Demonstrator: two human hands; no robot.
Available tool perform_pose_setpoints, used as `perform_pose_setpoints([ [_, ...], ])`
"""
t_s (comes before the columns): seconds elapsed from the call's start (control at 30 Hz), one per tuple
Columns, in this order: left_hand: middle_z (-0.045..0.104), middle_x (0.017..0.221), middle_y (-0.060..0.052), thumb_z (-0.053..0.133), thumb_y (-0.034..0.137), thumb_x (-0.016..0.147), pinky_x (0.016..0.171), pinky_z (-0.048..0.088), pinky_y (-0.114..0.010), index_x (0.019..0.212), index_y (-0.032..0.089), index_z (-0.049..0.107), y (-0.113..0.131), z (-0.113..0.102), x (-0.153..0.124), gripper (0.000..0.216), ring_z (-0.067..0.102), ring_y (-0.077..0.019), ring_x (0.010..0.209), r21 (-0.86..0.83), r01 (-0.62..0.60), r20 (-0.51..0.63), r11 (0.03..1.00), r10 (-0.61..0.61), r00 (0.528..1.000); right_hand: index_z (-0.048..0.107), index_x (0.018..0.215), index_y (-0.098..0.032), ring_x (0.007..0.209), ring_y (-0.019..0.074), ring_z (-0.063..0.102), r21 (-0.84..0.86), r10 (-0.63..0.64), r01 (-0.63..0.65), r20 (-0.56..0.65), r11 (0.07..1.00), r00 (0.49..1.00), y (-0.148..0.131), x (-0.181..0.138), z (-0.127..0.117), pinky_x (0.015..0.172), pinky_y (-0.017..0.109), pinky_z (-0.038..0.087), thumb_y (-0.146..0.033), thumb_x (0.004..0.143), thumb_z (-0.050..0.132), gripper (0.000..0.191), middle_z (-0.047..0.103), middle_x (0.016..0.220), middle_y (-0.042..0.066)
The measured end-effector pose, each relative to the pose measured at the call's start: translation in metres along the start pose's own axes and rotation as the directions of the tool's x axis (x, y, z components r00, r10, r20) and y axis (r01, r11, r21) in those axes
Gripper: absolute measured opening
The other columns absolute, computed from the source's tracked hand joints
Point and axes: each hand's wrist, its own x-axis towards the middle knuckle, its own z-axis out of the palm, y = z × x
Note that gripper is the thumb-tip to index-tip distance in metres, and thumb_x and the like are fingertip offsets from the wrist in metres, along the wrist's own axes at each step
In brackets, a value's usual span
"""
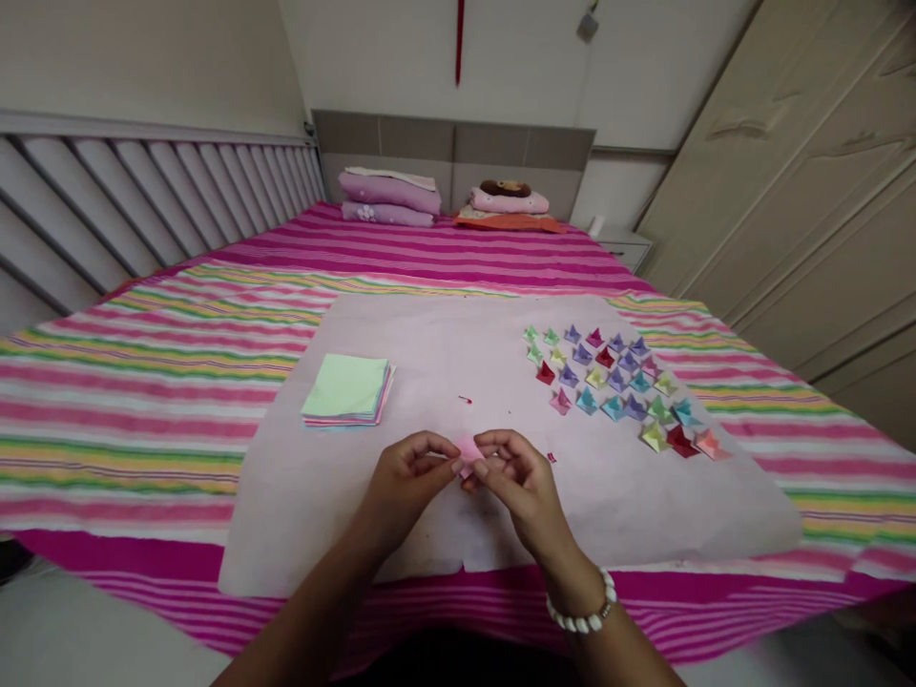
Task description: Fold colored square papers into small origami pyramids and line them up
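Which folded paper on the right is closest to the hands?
The pink one at its row's left end; all others sit farther from the right hand.

In dim light, a bed spread with bright stripes meets a grey-brown headboard below a whitish wall, with a slatted railing at left, a white nightstand and cream panelled wardrobe at right.

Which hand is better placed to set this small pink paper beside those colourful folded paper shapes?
Probably your right hand: it and your left hand pinch the small pink paper, but the right is nearer the colourful folded paper shapes.
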Motion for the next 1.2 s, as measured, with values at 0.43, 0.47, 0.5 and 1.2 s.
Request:
perform_pose_setpoints([
  [0.43, 0.071, 0.077, -0.001, 0.074, 0.024, 0.067, 0.069, 0.052, -0.028, 0.106, 0.017, 0.057, 0.000, 0.005, -0.001, 0.043, 0.068, -0.0149, 0.070, -0.014, -0.008, -0.061, 1.000, 0.007, 0.998, 0.067, 0.071, -0.017, 0.050, 0.0106, 0.058, 0.059, 0.111, -0.110, -0.023, 0.992, 0.994, 0.010, 0.005, -0.001, 0.053, 0.023, 0.045, -0.032, 0.069, 0.080, 0.020, 0.067, 0.056, -0.001],
  [0.47, 0.071, 0.075, -0.001, 0.074, 0.024, 0.067, 0.069, 0.052, -0.028, 0.106, 0.017, 0.057, 0.000, 0.004, -0.001, 0.043, 0.068, -0.0151, 0.070, -0.025, 0.002, -0.055, 1.000, -0.003, 0.998, 0.067, 0.070, -0.017, 0.050, 0.0105, 0.057, 0.055, 0.108, -0.106, -0.026, 0.993, 0.994, 0.010, 0.005, -0.001, 0.053, 0.022, 0.045, -0.032, 0.069, 0.080, 0.020, 0.067, 0.057, -0.001],
  [0.5, 0.071, 0.074, 0.000, 0.074, 0.024, 0.067, 0.069, 0.052, -0.028, 0.106, 0.016, 0.057, 0.001, 0.004, -0.001, 0.044, 0.068, -0.0153, 0.070, -0.033, 0.008, -0.051, 0.999, -0.010, 0.999, 0.067, 0.070, -0.017, 0.051, 0.0104, 0.057, 0.050, 0.105, -0.104, -0.029, 0.993, 0.994, 0.010, 0.005, -0.001, 0.053, 0.022, 0.045, -0.032, 0.069, 0.080, 0.020, 0.067, 0.058, -0.001],
  [1.2, 0.065, 0.065, 0.004, 0.068, 0.022, 0.074, 0.058, 0.045, -0.022, 0.068, 0.019, 0.049, -0.011, 0.000, 0.005, 0.021, 0.058, -0.0099, 0.060, 0.016, -0.185, -0.050, 0.983, 0.186, 0.981, 0.072, 0.068, -0.017, 0.048, 0.0091, 0.056, 0.138, 0.148, -0.131, -0.126, 0.982, 0.981, 0.014, 0.005, 0.003, 0.051, 0.021, 0.043, -0.030, 0.062, 0.083, 0.018, 0.067, 0.055, -0.001],
])
